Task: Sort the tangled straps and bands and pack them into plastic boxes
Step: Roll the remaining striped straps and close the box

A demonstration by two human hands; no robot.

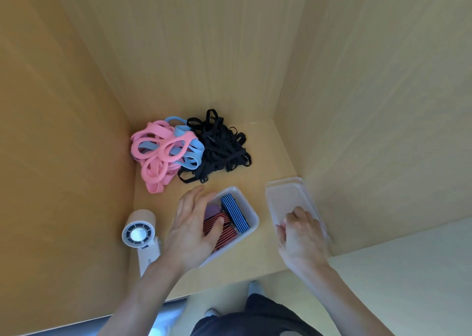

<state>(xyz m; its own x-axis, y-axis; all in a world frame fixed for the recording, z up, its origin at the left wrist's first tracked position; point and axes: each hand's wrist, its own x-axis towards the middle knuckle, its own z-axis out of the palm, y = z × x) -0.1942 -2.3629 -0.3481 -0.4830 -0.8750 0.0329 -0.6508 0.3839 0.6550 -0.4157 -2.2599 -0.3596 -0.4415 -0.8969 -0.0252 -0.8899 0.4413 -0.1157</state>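
Over open box (252, 216) | left hand (193, 229) spread, pressing straps (224, 234) | right hand (302, 236) grips clear lid (283, 197)

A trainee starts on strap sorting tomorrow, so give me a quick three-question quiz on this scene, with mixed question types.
1. Fill in: the pink bands are tangled with ____ ones.
2. True or false: the black straps lie inside the open box.
3. The left hand presses on: A pink bands; B black straps; C striped bands.
Key: 1 blue; 2 false; 3 C.
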